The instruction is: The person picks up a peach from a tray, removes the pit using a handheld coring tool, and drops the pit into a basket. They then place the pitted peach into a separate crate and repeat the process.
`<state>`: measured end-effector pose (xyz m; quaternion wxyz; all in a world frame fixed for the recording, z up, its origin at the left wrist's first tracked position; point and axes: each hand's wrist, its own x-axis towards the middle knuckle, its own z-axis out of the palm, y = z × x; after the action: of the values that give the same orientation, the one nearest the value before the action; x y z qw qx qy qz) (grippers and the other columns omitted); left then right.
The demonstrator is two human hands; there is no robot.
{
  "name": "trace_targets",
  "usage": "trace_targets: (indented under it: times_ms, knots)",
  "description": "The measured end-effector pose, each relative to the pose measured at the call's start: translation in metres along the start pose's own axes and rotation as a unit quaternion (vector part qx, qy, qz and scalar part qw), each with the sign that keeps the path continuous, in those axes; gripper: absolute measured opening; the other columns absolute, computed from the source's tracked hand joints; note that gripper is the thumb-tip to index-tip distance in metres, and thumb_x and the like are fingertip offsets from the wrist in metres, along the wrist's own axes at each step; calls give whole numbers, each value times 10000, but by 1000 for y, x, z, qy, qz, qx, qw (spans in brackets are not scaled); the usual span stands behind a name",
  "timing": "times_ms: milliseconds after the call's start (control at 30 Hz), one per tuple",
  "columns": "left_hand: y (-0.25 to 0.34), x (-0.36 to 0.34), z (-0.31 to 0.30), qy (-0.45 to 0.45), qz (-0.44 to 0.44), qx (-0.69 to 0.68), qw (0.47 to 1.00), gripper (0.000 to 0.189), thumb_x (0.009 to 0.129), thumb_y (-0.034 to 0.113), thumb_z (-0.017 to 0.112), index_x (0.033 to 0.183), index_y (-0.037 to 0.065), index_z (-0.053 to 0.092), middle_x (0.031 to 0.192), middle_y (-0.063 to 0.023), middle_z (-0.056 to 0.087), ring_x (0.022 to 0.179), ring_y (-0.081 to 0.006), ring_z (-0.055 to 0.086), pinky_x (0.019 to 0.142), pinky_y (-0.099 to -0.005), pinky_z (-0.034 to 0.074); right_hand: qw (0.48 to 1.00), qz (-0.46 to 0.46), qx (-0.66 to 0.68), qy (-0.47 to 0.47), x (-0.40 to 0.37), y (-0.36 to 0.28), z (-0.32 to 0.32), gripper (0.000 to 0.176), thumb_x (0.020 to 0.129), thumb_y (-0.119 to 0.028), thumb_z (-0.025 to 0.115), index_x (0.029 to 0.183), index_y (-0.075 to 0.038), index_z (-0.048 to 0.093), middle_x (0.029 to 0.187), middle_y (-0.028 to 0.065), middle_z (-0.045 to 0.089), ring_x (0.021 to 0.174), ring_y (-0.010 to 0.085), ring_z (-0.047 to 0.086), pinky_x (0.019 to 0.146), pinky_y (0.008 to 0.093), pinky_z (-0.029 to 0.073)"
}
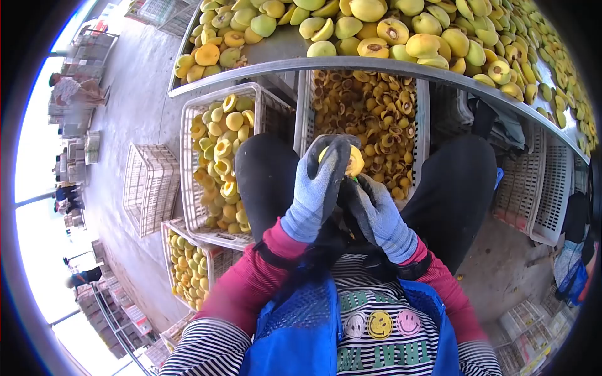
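My left hand, in a grey-blue glove with dark fingers, is closed around a yellow peach half, its cut face showing. Close beside it, my right hand, gloved the same way, has its fingers curled around a small tool with a bit of green showing at the fruit. Most of that tool is hidden by the fingers. Both hands are above my lap, in front of a crate with many small, brownish-yellow peach scraps.
A metal-edged table heaped with halved peaches spans the top. To my left stand a white crate of peach halves, another filled crate and a third crate. Stacked crates and a person are at right.
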<state>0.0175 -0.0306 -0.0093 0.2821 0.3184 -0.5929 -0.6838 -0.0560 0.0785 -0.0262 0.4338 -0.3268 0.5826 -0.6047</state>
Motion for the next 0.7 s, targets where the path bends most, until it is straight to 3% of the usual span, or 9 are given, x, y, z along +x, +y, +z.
trace_targets:
  times_ms: [67, 167, 267, 367, 500, 533, 567, 633, 700]
  knots:
    - [9, 13, -11, -107, -115, -55, 986, 289, 893, 203, 597, 1090, -6, 562, 1003, -51, 609, 876, -85, 554, 759, -223, 459, 994, 23, 93, 42, 1, 2, 9, 255, 930, -188, 500, 1013, 49, 545, 765, 92, 589, 665, 177, 558, 615, 279, 439]
    - [5, 26, -17, -127, -69, 20, 989, 256, 880, 165, 595, 1073, -3, 582, 946, -32, 609, 878, -89, 564, 768, -235, 461, 941, 134, 311, 5, 1, -4, 3, 317, 947, -281, 471, 972, 25, 549, 707, 56, 548, 583, 139, 502, 527, 248, 397]
    - [6, 22, -13, -130, 82, 126, 980, 253, 885, 186, 572, 1050, -4, 593, 893, -41, 613, 839, -106, 571, 757, -237, 457, 709, 294, 608, -200, -1, -4, -4, 477, 951, -504, 359, 843, -80, 548, 536, -9, 372, 332, 59, 265, 250, 206, 209]
    - [2, 15, -10, -156, 22, -64, 985, 280, 891, 221, 555, 1034, -17, 591, 879, -61, 617, 815, -117, 568, 756, -237, 449, 586, 306, 715, -228, -9, -2, 0, 470, 953, -499, 356, 859, -82, 554, 526, -11, 363, 334, 63, 275, 255, 191, 231]
    - [-11, 9, -16, -181, 113, 34, 976, 280, 886, 211, 543, 1003, -39, 586, 896, -86, 618, 818, -133, 572, 765, -251, 450, 609, 325, 691, -212, -17, -1, 2, 494, 955, -499, 346, 894, -60, 565, 545, 4, 374, 358, 56, 291, 252, 183, 230]
    - [-13, 12, -21, -170, -68, -52, 982, 303, 801, 121, 611, 1064, -24, 577, 967, -187, 620, 952, -251, 612, 809, -301, 484, 610, 325, 690, -214, -16, -2, 3, 494, 955, -499, 346, 894, -60, 565, 545, 4, 374, 358, 56, 291, 252, 183, 230]
    - [-13, 15, -25, -168, -68, -53, 982, 303, 801, 121, 611, 1064, -24, 577, 967, -187, 620, 952, -251, 612, 809, -301, 484, 568, 326, 719, -234, -16, -4, 4, 491, 957, -496, 343, 900, -57, 556, 547, 4, 375, 359, 56, 299, 253, 182, 236]
    - [6, 20, -24, -239, 151, 243, 928, 276, 831, 157, 588, 1034, -31, 590, 930, -156, 641, 902, -214, 620, 802, -287, 482, 523, 328, 745, -253, -19, -6, 6, 488, 959, -493, 340, 905, -54, 546, 548, 4, 376, 360, 55, 308, 253, 180, 242]
    - [0, 17, -23, -234, 190, 252, 919, 319, 876, 236, 543, 1042, -34, 585, 908, -116, 648, 860, -194, 624, 788, -278, 484, 483, 308, 769, -285, -17, -9, 8, 487, 961, -494, 328, 937, -50, 528, 551, 7, 383, 365, 55, 336, 257, 175, 265]
